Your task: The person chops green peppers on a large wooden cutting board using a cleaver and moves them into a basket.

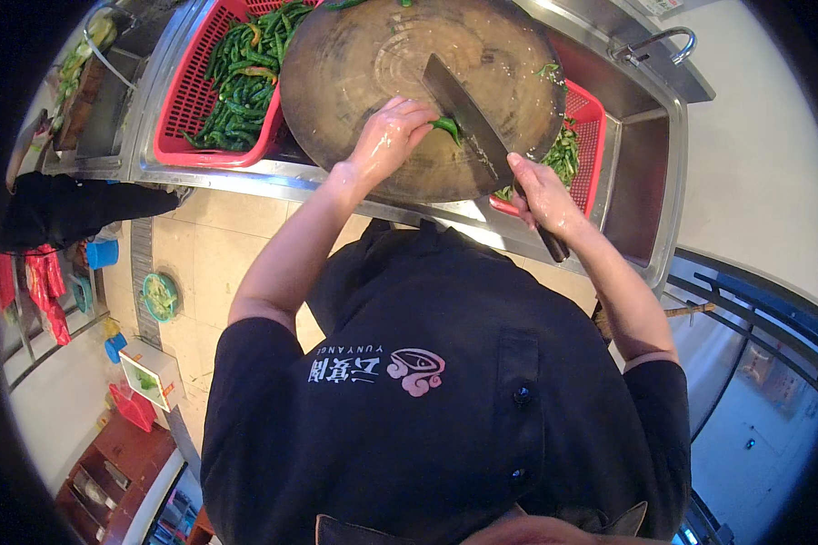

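A green chili pepper [448, 129] lies on the round wooden chopping block [354, 75], its near end between the fingertips of my left hand [394, 133]. My right hand [545, 194] grips the dark handle of a cleaver [468, 116]. The broad blade slants over the block just right of the pepper; whether its edge touches the wood I cannot tell. Pale seeds and a few green scraps are scattered over the block's right side. Partly hidden under that side is a red plastic basket [589, 150] holding cut green peppers [564, 158].
Left of the block, a red basket [170, 129] is heaped with whole green chilies [245, 88]. Both baskets sit at a stainless steel sink [641, 177] with a curved faucet [682, 44]. Another person's dark sleeve [88, 204] shows at left. A teal basin [159, 298] and a white box [150, 378] stand on the floor.
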Tool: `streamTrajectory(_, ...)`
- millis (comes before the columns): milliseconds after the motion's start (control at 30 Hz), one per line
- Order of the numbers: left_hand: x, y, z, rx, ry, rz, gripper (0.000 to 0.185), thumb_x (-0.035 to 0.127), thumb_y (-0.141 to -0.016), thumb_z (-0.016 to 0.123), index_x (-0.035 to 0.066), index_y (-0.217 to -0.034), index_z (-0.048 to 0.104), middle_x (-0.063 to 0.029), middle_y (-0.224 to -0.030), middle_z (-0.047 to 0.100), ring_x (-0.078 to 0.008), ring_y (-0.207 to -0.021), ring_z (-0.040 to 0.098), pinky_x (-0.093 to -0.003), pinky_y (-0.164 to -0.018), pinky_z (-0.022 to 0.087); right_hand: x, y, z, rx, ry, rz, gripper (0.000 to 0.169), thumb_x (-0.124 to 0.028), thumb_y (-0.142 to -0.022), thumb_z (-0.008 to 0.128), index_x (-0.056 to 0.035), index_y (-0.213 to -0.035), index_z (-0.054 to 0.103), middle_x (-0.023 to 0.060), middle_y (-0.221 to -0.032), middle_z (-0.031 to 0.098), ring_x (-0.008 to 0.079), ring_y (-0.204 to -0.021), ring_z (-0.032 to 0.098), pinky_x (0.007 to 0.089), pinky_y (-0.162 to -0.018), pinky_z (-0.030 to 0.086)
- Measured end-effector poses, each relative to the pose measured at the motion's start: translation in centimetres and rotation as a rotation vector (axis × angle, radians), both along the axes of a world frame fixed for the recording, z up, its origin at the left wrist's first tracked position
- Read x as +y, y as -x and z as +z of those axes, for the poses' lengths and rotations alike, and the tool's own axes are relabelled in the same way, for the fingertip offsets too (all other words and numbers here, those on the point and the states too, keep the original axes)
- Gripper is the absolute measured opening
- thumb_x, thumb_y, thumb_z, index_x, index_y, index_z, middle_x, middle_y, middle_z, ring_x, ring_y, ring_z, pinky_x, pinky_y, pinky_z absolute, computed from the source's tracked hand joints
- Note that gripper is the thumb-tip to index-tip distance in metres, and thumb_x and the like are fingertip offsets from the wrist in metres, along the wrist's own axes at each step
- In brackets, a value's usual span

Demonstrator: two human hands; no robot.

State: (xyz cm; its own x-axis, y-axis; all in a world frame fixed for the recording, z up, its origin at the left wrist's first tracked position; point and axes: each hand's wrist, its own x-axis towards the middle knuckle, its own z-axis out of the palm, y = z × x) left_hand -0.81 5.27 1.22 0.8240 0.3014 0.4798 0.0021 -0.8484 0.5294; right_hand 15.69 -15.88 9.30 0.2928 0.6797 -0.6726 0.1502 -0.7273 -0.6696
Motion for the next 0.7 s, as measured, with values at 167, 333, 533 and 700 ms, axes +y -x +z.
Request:
streamTrajectory(167,-0.8,0.9,-0.5,0.03,-0.091,0.074,0.014,0.009,-0.078,0.066,0.006,-0.092,0.067,-0.0063,-0.099,0.064,-0.0266,-0.093,0.058,-0.0365,-0.079,0.05,-0.6,0.3,2.3,-0.294,-0.15,0.23,0.059,-0.048,-0.099,0.035,0.0023,-0.126,0.052,0.023,-0.093,0.061,0.0326,-0.092,0.06,0.0402,-0.085,0.045)
streamTrajectory(333,-1.6,1.1,-1.2,0.012,-0.127,0.122,0.016,0.007,-0.076,0.067,0.007,-0.092,0.068,-0.0062,-0.099,0.064,-0.0258,-0.093,0.057,-0.0352,-0.08,0.05,-0.5,0.6,2.5,-0.39,-0.21,0.387,0.054,-0.039,-0.101,0.031,0.0033,-0.129,0.049,0.026,-0.091,0.063,0.0384,-0.084,0.06,0.0448,-0.079,0.045)
streamTrajectory(533,-1.7,1.3,-1.5,-0.003,-0.102,0.081,0.02,0.003,-0.074,0.068,0.005,-0.094,0.069,-0.009,-0.103,0.065,-0.0285,-0.092,0.058,-0.0359,-0.08,0.05,2.0,0.7,1.3,-0.316,-0.214,0.337,0.053,-0.041,-0.101,0.033,0.0028,-0.119,0.055,0.0275,-0.095,0.061,0.0383,-0.092,0.059,0.0434,-0.084,0.045)
streamTrajectory(700,-1.9,1.6,-1.4,-0.007,-0.081,0.096,0.02,0.002,-0.073,0.067,0.004,-0.092,0.069,-0.0092,-0.104,0.064,-0.0283,-0.094,0.057,-0.0351,-0.081,0.05,0.8,-0.1,3.9,-0.301,-0.074,0.386,0.054,-0.043,-0.1,0.034,0.001,-0.125,0.054,0.027,-0.115,0.06,0.0377,-0.114,0.056,0.0411,-0.096,0.043)
